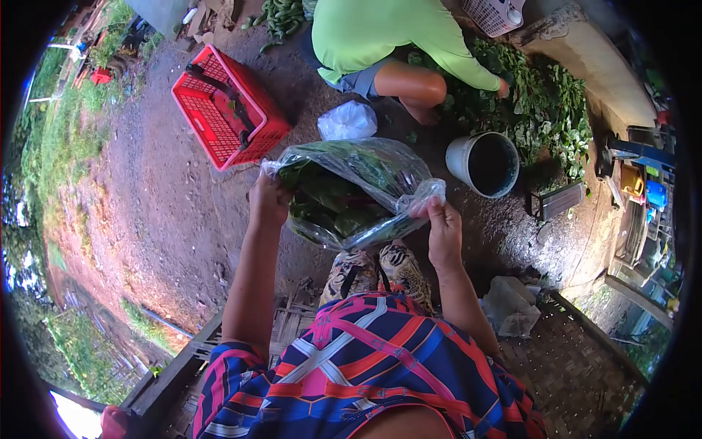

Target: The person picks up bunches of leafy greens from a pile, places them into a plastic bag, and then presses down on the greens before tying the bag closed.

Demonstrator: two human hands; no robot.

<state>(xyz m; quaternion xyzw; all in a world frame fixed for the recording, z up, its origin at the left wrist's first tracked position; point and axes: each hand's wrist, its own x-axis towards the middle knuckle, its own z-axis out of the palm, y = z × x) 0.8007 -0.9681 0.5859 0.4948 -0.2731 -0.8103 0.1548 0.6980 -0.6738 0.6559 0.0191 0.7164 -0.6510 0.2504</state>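
A clear plastic bag of dark green leaves is held between both hands, its long axis running left to right. Its left end is gripped by the left hand, its right end pinched by the right hand; a red plastic basket lies far left.

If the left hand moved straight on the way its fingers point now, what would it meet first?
The left hand grips a corner of the plastic bag, so the bag comes first. Past it, the red basket lies roughly in line, though it seems to sit lower.
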